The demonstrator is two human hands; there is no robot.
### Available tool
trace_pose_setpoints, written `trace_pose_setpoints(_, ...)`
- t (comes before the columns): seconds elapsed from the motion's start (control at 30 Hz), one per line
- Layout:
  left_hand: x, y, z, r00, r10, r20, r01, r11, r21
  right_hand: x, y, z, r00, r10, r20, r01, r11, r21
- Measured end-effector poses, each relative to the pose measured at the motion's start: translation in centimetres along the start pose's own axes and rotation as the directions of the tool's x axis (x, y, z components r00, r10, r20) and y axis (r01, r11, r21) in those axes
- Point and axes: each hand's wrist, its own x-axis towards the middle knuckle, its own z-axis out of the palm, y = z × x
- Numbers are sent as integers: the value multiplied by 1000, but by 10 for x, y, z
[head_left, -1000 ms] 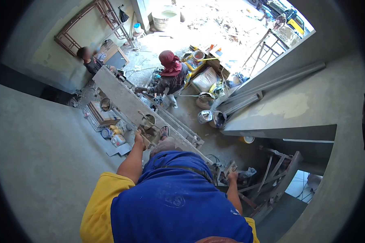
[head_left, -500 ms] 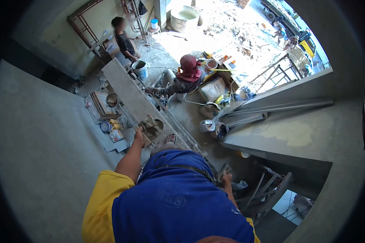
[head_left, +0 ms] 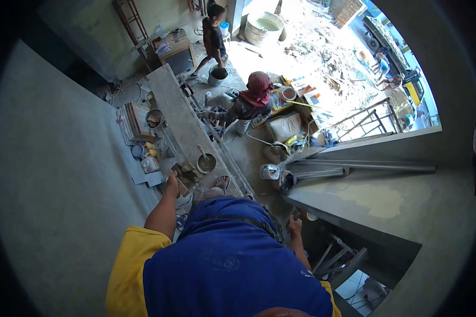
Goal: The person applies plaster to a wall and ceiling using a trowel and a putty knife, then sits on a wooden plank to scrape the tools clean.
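Observation:
My left hand [head_left: 173, 185] is closed around the edge of a wooden board [head_left: 183, 186] with grey mortar on it. The board is over the near end of a long plank [head_left: 175, 113], left of my foot. Beside it on the plank is a round bucket [head_left: 206, 164] with a trowel handle [head_left: 201, 150] leaning out. My right hand [head_left: 295, 226], low at my right side, is closed on a trowel [head_left: 294, 213], seen nearly edge-on.
A crouching person in a red head covering [head_left: 256, 95] works beside the plank. Another person [head_left: 213, 37] stands farther back, holding a bucket [head_left: 217, 75]. Stacked boards [head_left: 136, 124] and containers [head_left: 149, 165] are at left. Metal pipes [head_left: 375, 166] lie at right.
The view has shifted. The board in my left hand has moved left, uncovering the bucket. The trowel in my right hand has turned. The standing person has moved right with a bucket in hand.

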Motion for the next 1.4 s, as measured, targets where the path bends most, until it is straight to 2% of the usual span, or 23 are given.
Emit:
trace_pose_setpoints(0.07,-9,-10,-2,1000,11,-1,-11,1000,-29,8,12,1,1000,-21,1,21,1000,-10)
trace_pose_setpoints(0.17,-27,-35,-4,999,-13,-43,11,999,-50,11,22,-12,999,-36,0,36,992,-122)
trace_pose_setpoints(0.23,-31,-50,-4,998,-10,-54,6,997,-80,5,14,-30,989,-6,148,19,996,-92)
trace_pose_setpoints(0.37,-30,-81,-13,997,-12,-73,7,998,-68,16,23,-43,990,-6,144,25,991,-131)
trace_pose_setpoints(0.43,-30,-92,-20,997,-34,63,42,990,-134,30,32,-44,988,-102,117,117,985,-128)
trace_pose_setpoints(0.47,-37,-96,-21,998,-29,53,37,989,-145,36,33,-46,986,-110,128,127,983,-131)
trace_pose_setpoints(0.57,-61,-106,-23,997,8,72,8,974,-227,64,45,-40,976,-68,208,102,983,-155)
trace_pose_setpoints(0.63,-73,-113,-36,966,118,231,-30,935,-354,106,81,-14,957,-16,290,47,994,-98)
trace_pose_setpoints(0.67,-78,-114,-44,967,126,220,-42,936,-351,99,66,-14,953,-18,302,48,995,-91)
trace_pose_setpoints(0.73,-88,-119,-56,970,167,175,-84,912,-401,93,29,-26,944,-192,270,245,953,-177)
trace_pose_setpoints(0.8,-93,-123,-74,969,196,148,-129,918,-374,99,8,-14,948,-225,225,278,930,-241)
trace_pose_setpoints(0.83,-88,-130,-93,953,221,205,-120,903,-413,126,27,5,942,-232,243,293,922,-255)
trace_pose_setpoints(0.87,-82,-128,-101,931,255,262,-114,884,-454,145,34,20,934,-246,259,314,912,-266)
trace_pose_setpoints(0.9,-95,-121,-99,971,185,153,-89,868,-489,148,26,27,932,-254,259,322,909,-265)
trace_pose_setpoints(1.0,-67,-116,-129,976,195,95,-126,867,-482,153,-5,55,917,-270,295,341,912,-228)
trace_pose_setpoints(1.07,-57,-97,-135,969,214,124,-121,848,-517,144,-33,73,874,-432,224,423,902,87)
trace_pose_setpoints(1.13,-43,-76,-141,963,227,147,-113,831,-545,120,-84,71,869,-415,268,409,909,83)
trace_pose_setpoints(1.17,-36,-63,-143,937,286,199,-138,830,-541,105,-106,70,870,-382,311,378,923,75)
trace_pose_setpoints(1.2,-30,-50,-144,906,343,249,-165,828,-536,98,-121,76,867,-381,322,380,922,69)
trace_pose_setpoints(1.23,-31,-33,-140,830,443,340,-204,807,-554,96,-137,85,860,-403,313,415,909,29)
trace_pose_setpoints(1.27,-30,-17,-137,832,446,330,-209,803,-558,99,-148,94,852,-426,305,450,893,-10)
trace_pose_setpoints(1.33,-31,12,-134,801,543,251,-353,768,-535,112,-165,112,831,-473,292,517,851,-92)
trace_pose_setpoints(1.4,-39,31,-135,793,571,213,-390,744,-543,133,-165,131,816,-493,301,549,824,-141)
